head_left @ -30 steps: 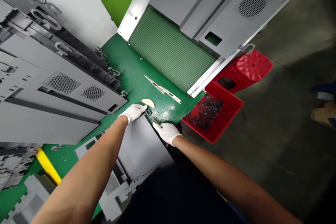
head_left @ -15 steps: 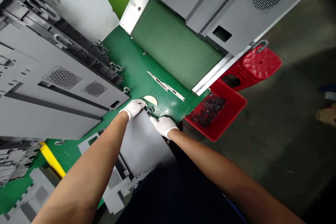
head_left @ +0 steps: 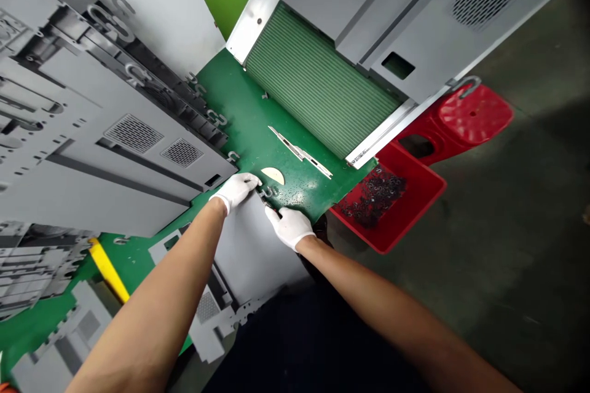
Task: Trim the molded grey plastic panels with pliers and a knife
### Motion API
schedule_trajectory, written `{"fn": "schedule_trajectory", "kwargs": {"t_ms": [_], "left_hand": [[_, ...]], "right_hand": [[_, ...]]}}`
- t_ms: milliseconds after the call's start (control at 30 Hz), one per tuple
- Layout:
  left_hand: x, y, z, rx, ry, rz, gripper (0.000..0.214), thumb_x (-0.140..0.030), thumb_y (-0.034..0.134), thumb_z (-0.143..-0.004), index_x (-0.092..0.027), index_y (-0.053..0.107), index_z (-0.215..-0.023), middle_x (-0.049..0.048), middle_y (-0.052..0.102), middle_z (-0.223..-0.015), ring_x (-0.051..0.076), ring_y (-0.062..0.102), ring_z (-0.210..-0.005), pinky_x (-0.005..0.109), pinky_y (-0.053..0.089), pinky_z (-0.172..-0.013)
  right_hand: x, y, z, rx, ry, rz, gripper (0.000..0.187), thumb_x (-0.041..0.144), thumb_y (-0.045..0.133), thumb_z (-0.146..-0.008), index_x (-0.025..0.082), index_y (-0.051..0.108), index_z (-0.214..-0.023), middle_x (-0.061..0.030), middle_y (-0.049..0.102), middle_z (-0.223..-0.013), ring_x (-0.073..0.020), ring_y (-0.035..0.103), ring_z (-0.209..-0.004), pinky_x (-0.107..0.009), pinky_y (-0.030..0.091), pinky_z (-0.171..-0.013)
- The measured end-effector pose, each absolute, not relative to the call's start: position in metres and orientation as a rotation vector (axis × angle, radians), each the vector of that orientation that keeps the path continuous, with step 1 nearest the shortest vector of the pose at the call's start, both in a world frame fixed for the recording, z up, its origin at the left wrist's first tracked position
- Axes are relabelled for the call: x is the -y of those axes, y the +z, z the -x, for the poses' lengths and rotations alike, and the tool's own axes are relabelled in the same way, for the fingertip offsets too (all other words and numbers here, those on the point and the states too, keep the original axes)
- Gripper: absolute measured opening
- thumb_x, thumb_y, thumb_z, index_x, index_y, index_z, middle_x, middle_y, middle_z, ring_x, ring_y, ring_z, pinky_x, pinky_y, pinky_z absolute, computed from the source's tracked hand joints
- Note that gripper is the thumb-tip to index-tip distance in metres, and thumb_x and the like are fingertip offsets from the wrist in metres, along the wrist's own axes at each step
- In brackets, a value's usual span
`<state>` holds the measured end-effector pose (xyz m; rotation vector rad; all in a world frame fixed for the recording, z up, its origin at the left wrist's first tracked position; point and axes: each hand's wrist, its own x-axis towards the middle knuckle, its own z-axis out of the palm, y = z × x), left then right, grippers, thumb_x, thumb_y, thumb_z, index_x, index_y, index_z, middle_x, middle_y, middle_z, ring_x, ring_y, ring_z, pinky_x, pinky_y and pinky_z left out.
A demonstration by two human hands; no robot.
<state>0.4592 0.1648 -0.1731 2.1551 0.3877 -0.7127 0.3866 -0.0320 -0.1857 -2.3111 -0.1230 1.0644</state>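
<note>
A large grey plastic panel (head_left: 258,245) lies in front of my body, its far end on the green table. My left hand (head_left: 237,191), in a white glove, is closed on its far left corner, thumb and fingers pinched at the edge. At the panel's right edge, my gloved right hand (head_left: 291,226) is closed around a small dark object, mostly hidden by the fingers. A small grey hook-shaped piece (head_left: 269,193) sticks out at the panel's far end, between the hands. Just beyond it is a pale half-round piece (head_left: 273,175).
Two thin white-and-dark strips (head_left: 299,151) lie on the green table (head_left: 249,116). Stacked grey panels (head_left: 152,153) stand at left. A green ribbed conveyor (head_left: 322,86) carries another panel. At right are a red bin (head_left: 415,196) of small dark scraps and a red stool (head_left: 477,113).
The camera view has shifted, so the surroundings appear farther right. My right hand has drawn slightly back toward me along the panel's edge. My left hand keeps its hold on the corner.
</note>
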Motion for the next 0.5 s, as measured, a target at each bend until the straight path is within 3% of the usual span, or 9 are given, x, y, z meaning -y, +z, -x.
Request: {"fn": "schedule_trajectory", "kwargs": {"t_ms": [500], "left_hand": [[-0.17,-0.171,-0.45,-0.351,-0.656,-2.158,0.03,-0.041,0.059,-0.074,-0.017,0.072,-0.087,0.0045,0.073,-0.091,0.02,0.062,-0.085,0.033,0.047,-0.087]], "right_hand": [[0.028,-0.178,-0.378,0.119,0.975,2.344,0.081,0.075,0.008,-0.091,0.021,0.068,-0.096,-0.0144,0.074,-0.098,-0.0284,0.068,-0.094,-0.037,0.047,-0.082]]}}
